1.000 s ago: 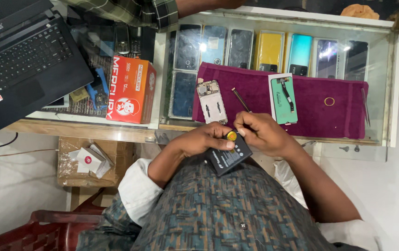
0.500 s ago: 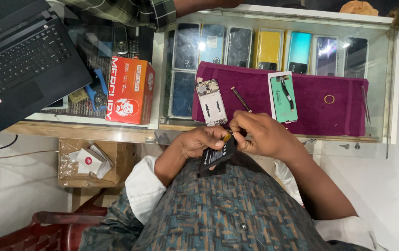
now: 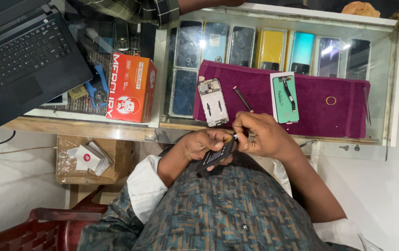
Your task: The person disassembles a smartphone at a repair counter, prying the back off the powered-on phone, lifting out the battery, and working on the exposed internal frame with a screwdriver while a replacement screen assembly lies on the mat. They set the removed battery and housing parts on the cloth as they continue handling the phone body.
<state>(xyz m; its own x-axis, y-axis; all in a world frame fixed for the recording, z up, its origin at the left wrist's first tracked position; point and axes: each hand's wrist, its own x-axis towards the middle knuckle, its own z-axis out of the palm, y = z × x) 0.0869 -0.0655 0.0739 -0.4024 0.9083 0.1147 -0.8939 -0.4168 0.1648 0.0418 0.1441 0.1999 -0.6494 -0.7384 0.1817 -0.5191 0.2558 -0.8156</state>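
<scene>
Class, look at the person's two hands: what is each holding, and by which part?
The left hand grips a flat black phone battery along its edge. The right hand pinches something small at the battery's yellow-tipped top corner; what it is cannot be told.

Wearer's garment: woven shirt (image 3: 236, 209) in a dark teal ground with short brown and rust dashes, small dark button at centre front. White cuffs, turned back: left cuff (image 3: 144, 188) at the forearm, right cuff (image 3: 339, 232) near the elbow. Both forearms bare.

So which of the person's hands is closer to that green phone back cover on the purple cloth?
The right hand. It sits just below the green back cover, near its lower edge. The left hand is farther off, lower and to the side, holding a dark flat part.
</scene>
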